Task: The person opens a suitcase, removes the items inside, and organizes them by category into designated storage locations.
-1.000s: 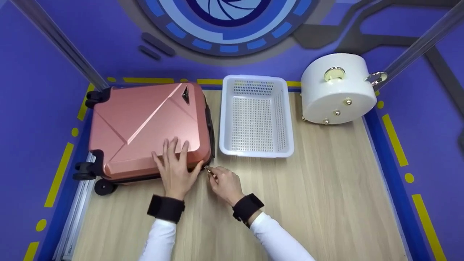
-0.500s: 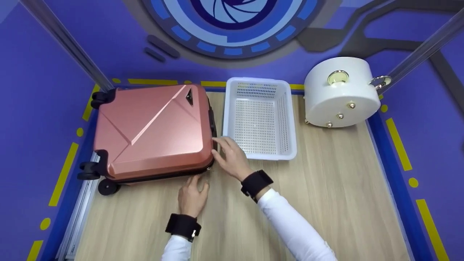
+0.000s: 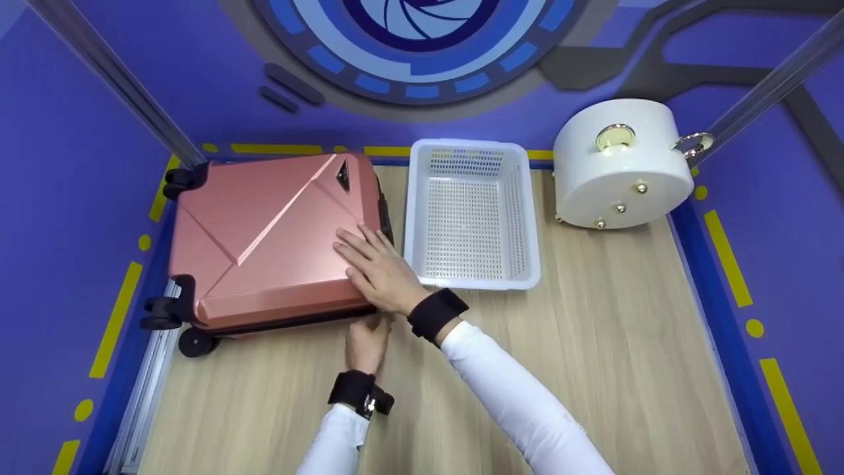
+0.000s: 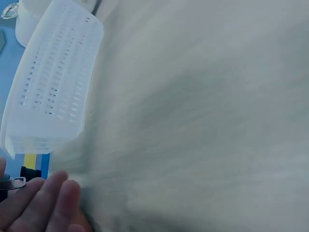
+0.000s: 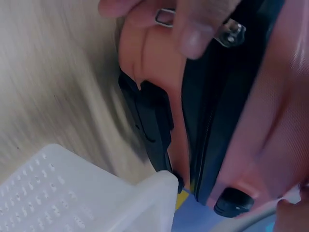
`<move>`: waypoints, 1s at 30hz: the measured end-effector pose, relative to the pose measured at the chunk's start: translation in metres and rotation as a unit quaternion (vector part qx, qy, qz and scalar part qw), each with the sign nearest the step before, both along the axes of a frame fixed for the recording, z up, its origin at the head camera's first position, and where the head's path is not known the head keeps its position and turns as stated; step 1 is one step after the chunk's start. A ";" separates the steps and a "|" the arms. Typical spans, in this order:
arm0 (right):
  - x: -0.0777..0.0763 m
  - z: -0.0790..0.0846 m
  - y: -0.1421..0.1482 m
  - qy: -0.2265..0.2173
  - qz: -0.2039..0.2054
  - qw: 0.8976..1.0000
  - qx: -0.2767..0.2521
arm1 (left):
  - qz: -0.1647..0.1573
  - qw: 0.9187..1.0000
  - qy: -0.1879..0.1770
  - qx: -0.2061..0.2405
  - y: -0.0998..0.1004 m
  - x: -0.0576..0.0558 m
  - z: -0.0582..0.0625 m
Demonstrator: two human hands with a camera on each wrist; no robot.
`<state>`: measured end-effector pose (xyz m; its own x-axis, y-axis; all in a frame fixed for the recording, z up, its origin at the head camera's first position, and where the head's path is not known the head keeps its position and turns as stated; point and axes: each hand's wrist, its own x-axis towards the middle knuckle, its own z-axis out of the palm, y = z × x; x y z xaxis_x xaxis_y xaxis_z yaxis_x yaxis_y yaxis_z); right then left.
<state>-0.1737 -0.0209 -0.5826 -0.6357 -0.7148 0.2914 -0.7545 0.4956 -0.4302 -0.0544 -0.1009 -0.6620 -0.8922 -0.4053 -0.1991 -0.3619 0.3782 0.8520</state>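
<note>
A pink hard-shell suitcase [image 3: 277, 224] lies flat on the wood-grain table, its wheels to the left. My right hand [image 3: 386, 272] rests on its lid near the front right corner, fingers spread and straight. Low at that same corner, my left hand [image 3: 367, 344] pinches a metal zipper pull [image 5: 165, 17] between thumb and fingers. In the right wrist view the zipper slider [image 5: 231, 34] sits on the black zipper band [image 5: 205, 130]. The left wrist view has the left fingers [image 4: 36, 208] by the pull; in the head view the right hand partly hides this corner.
A white perforated plastic basket [image 3: 488, 285] stands close to the suitcase's right side. Farther right, against the back wall, is a white drum-shaped case [image 3: 620, 188] with gold rings and studs. Blue-purple panels [image 3: 59, 165] border the table at the back and sides.
The right hand left the zipper pull, reached the suitcase's right edge, then settled on the lid. The left hand came off the lid, moved down and right, and now pinches the pull.
</note>
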 end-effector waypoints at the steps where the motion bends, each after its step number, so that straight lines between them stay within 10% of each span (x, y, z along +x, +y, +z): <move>1: 0.001 -0.001 -0.001 -0.003 0.001 1.000 0.000 | 0.001 1.000 0.006 0.014 0.000 0.000 0.000; 5: 0.001 -0.007 -0.004 -0.018 0.003 1.000 -0.018 | -0.007 1.000 0.013 0.018 0.001 0.002 0.000; 8: -0.002 -0.011 -0.003 -0.034 0.006 0.999 -0.042 | -0.028 0.998 0.020 -0.059 0.002 0.004 -0.001; 15: -0.008 -0.019 0.000 -0.051 0.034 0.994 -0.092 | -0.079 0.961 0.112 -0.241 -0.004 0.005 -0.004; 30: -0.010 -0.022 -0.001 -0.041 0.032 0.993 -0.107 | -0.123 0.954 0.106 -0.251 -0.025 0.011 0.007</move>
<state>-0.1834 -0.0221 -0.6046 -0.6189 -0.6821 0.3894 -0.7395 0.3390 -0.5816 -0.0436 -0.1260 -0.6550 -0.9713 -0.1750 0.1613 -0.0487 0.8095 0.5851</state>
